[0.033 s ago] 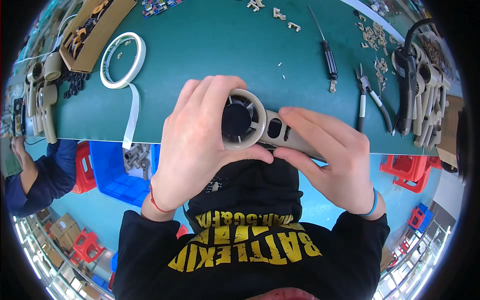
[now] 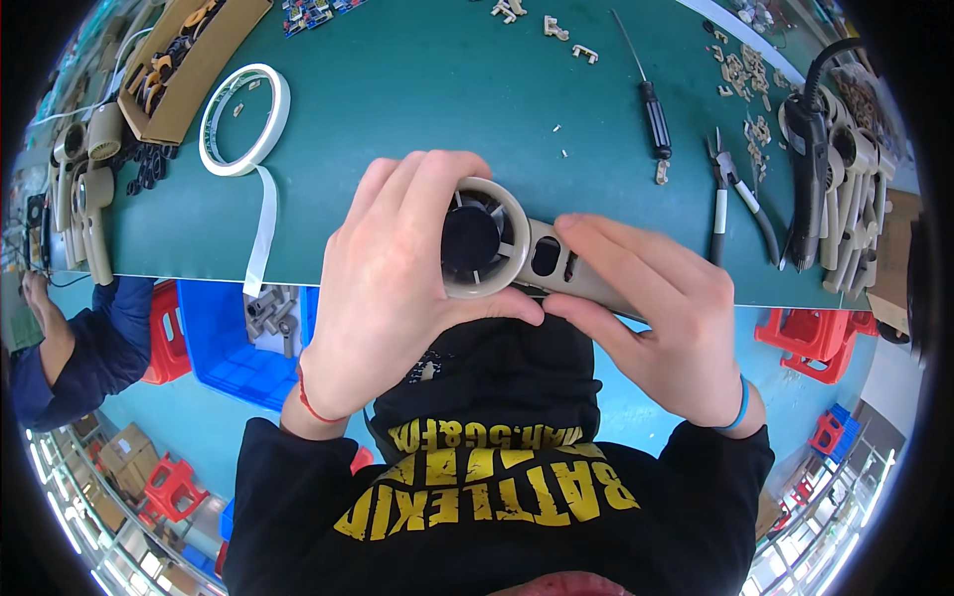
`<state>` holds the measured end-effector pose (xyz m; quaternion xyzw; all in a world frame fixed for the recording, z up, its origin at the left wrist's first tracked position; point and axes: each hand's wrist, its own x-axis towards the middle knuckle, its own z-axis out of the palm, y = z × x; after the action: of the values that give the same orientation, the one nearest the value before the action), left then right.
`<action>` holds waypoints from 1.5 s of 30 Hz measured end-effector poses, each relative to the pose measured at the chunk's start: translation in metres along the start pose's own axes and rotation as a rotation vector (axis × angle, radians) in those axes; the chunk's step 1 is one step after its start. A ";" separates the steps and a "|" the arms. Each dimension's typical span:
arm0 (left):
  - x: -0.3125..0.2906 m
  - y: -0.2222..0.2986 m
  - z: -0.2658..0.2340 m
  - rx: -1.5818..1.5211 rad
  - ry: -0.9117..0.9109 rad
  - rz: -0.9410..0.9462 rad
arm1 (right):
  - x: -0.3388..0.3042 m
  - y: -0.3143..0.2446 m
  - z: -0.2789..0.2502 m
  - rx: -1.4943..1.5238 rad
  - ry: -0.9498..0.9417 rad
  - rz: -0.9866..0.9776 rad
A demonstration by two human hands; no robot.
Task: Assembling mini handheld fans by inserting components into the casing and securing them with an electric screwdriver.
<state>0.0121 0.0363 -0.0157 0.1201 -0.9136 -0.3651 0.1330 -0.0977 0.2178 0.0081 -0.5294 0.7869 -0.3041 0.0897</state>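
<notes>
A beige hair dryer body point(image 2: 515, 244) lies between my hands at the table's near edge, its round open end facing up. Inside the ring sit a black round hub and thin spokes. My left hand point(image 2: 383, 253) wraps round the ring, fingers over the far side and thumb along the near side. The handle points right, with an oval slot and a smaller opening. My right hand point(image 2: 661, 303) pinches that handle between fingers and thumb, covering much of it.
On the green table point(image 2: 427, 109) lie a tape roll point(image 2: 206, 139), a screwdriver point(image 2: 654, 117), pliers point(image 2: 730, 189) and a black corded tool point(image 2: 807, 169). Beige housings are piled left and right. Below the edge stands a blue crate point(image 2: 214, 343). A co-worker's arm point(image 2: 60, 348) is at far left.
</notes>
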 end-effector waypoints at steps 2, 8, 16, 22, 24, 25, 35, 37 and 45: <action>-0.001 0.000 0.001 -0.005 0.005 -0.015 | -0.001 -0.001 0.002 -0.010 0.009 0.011; 0.000 -0.002 -0.001 0.008 0.004 0.008 | 0.001 -0.002 0.002 -0.028 0.008 -0.007; 0.001 -0.003 0.003 -0.019 0.031 0.043 | -0.004 -0.003 0.013 -0.083 0.097 -0.066; 0.001 -0.003 0.001 -0.028 0.029 0.051 | -0.003 0.004 0.010 -0.058 0.071 -0.120; 0.001 -0.004 0.001 -0.031 0.036 0.054 | -0.003 0.007 0.005 -0.031 0.044 -0.122; 0.001 -0.005 0.001 -0.054 0.021 0.047 | -0.002 0.008 -0.001 0.034 -0.022 -0.075; -0.005 -0.019 -0.005 0.002 0.265 0.480 | -0.031 0.012 -0.019 0.465 -0.157 0.309; -0.005 -0.023 -0.002 -0.031 0.303 0.503 | -0.031 0.006 -0.018 0.360 -0.115 0.202; -0.006 -0.022 -0.001 -0.066 0.393 0.581 | -0.033 0.000 -0.010 0.154 0.020 -0.010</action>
<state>0.0209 0.0221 -0.0308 -0.0811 -0.8542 -0.3112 0.4085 -0.0887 0.2516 0.0099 -0.5219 0.7594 -0.3692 0.1208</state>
